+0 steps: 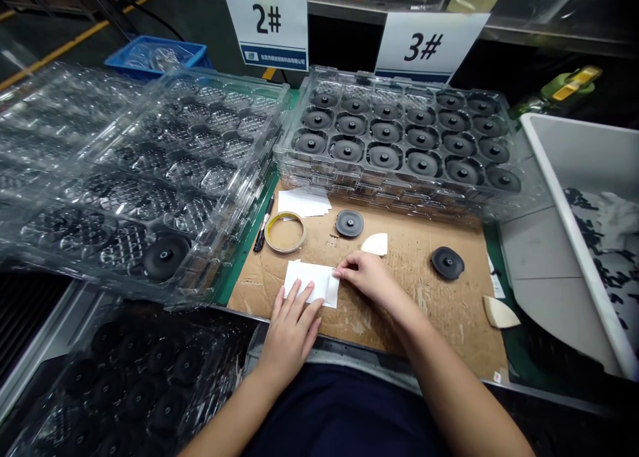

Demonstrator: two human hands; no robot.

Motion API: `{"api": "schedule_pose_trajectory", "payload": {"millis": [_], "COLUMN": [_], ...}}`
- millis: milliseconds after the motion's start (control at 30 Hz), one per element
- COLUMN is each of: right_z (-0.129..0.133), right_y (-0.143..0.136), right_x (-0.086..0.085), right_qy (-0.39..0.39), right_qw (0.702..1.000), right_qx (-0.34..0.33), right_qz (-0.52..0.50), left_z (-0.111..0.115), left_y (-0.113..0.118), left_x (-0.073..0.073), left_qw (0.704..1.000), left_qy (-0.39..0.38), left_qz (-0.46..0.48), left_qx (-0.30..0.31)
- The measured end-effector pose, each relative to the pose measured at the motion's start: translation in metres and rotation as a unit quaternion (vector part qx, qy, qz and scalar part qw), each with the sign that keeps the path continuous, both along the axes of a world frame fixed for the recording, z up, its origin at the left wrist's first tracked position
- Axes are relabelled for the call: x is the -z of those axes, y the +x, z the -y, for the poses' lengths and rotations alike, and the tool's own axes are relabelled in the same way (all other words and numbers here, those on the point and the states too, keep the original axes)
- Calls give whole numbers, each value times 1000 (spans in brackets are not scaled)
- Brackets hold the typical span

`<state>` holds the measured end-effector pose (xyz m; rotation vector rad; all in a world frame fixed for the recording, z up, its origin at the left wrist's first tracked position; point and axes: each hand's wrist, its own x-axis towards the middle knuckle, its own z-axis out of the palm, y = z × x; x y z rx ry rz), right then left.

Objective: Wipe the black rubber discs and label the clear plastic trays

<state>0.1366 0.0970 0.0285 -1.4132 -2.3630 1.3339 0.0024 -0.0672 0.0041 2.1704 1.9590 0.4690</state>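
Largest first: clear trays (164, 157) spread across your left side. Ahead, a tray stack (349, 177) carries black discs in its pockets; a pale bin (574, 241) flanks your right. Cardboard (459, 317) covers the worktop before you.

Your left hand (291, 334) lies palm down, fingers (303, 296) spread and gripping nothing, tips resting on the white paper (305, 281) near the cardboard's front edge. Your right hand (368, 277) pinches at the paper's right edge, thumb and forefinger together. Cannot tell whether that pinch takes one layer, several, or a strip on top.

Handling, as I judge it: light, even pressure from the left fingertips should stop the paper skating; too much may crease it. A small, low pinch gives better control of the edge than a high one. Line up edges before pressing, and smooth from the steadied side outward.

Smaller items: spare sheets (304, 202) ahead of a tape roll (285, 249), itself just beyond the paper. One loose disc (349, 223) sits ahead of your right hand, another disc (448, 263) farther right. A cream wedge (375, 244) lies just beyond your right knuckles, so mind them. Pen (264, 224) left of the tape.
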Motion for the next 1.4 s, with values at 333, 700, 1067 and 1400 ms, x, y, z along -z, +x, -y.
{"api": "schedule_pose_trajectory", "payload": {"millis": [333, 700, 1067, 1400], "right_z": [10, 22, 32, 22], "right_y": [-3, -1, -11, -12], "right_x": [-1, 7, 0, 6], "right_qy": [67, 179, 265, 205], "right_qw": [997, 982, 955, 972], "right_qx": [14, -14, -25, 85], "right_qz": [28, 58, 129, 77], "left_z": [-1, -1, -1, -2], "left_y": [0, 0, 1, 2], "left_x": [0, -1, -3, 2], "left_qw": [1000, 1000, 1000, 998], "left_qy": [-7, -12, -1, 50], "left_qz": [-23, -23, -22, -24], "left_qx": [2, 3, -1, -14]}}
